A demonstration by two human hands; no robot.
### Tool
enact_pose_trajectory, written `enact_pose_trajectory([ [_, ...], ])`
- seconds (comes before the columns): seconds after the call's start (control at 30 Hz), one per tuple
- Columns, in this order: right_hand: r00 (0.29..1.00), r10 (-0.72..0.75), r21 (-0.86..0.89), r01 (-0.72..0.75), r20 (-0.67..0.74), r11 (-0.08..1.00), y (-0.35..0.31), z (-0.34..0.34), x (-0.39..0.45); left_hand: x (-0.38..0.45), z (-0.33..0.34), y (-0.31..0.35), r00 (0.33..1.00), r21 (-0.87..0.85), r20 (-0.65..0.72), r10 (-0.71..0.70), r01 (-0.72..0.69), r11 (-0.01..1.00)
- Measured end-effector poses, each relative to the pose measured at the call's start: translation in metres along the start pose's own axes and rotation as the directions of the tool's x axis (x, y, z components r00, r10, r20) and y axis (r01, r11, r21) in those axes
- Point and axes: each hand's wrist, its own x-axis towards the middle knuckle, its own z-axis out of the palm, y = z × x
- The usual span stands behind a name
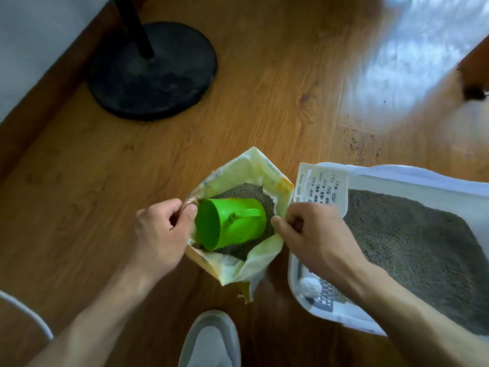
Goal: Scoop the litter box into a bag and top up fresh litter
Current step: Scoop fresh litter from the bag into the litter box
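Now, starting at the left, your left hand (161,234) pinches the left lip of the yellow-and-white crinkly plastic litter bag (254,268), fingers curled tight round the film. That bag stands open on the brown wood-plank floor (79,181), just left of the litter box, its mouth pulled wide between your two hands. Expect the film to be thin, soft and a bit slick, so it will likely sag or slip if you loosen either pinch; the grey granules (248,193) inside look dense, so judge the bag heavy for its size and grip it low or by both lips when you tip it. Lying on its side on the granules is a bright green plastic scoop cup with a side handle (230,223); it looks rigid and light, and the handle facing up is the obvious place to take it. Your right hand (315,234) pinches the right lip of the bag, also closed on the film. Further right, the white plastic litter box (299,284) holds a bed of grey litter (410,239), with a white slotted sifting scoop (320,186) resting at its near-left corner. Granules will probably scatter easily, so pour low.
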Motion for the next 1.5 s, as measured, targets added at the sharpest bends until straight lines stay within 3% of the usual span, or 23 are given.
enact_pose_trajectory([
  [0.17, 0.960, -0.199, -0.037, 0.196, -0.196, 0.980, -0.015, 0.000, 0.017, -0.014, -0.006, -0.007, 0.997, 0.046, -0.074, 0.016, -0.012, 0.999],
  [0.3, 0.922, -0.384, -0.196, 0.369, -0.046, 0.909, -0.033, 0.007, 0.012, -0.025, -0.011, -0.009, 0.991, -0.013, -0.135, -0.021, 0.019, 1.000],
  [0.4, 0.914, -0.392, -0.212, 0.406, 0.107, 0.889, -0.036, 0.014, 0.011, -0.031, -0.002, -0.011, 0.980, -0.096, -0.186, -0.077, 0.060, 0.994],
  [0.73, 0.869, -0.397, -0.071, 0.434, 0.294, 0.898, -0.040, 0.031, 0.030, -0.035, 0.006, -0.010, 0.980, -0.127, -0.175, -0.089, 0.067, 0.990],
  [0.9, 0.879, -0.464, 0.017, 0.466, 0.112, 0.885, -0.039, 0.025, 0.027, -0.030, 0.006, -0.008, 0.986, -0.097, -0.147, -0.082, 0.069, 0.993],
  [1.13, 0.875, -0.484, -0.290, 0.461, -0.007, 0.838, -0.045, 0.004, 0.027, -0.027, 0.005, -0.006, 0.982, -0.105, -0.174, -0.071, 0.053, 0.993],
  [1.33, 0.876, -0.467, -0.529, 0.456, 0.124, 0.716, -0.036, 0.043, 0.020, -0.029, 0.008, 0.000, 0.986, -0.127, -0.162, -0.040, 0.020, 0.992],
  [1.5, 0.846, -0.505, -0.527, 0.512, 0.170, 0.679, -0.036, 0.057, 0.024, -0.031, 0.011, 0.002, 0.988, -0.129, -0.153, -0.017, -0.003, 0.992],
])
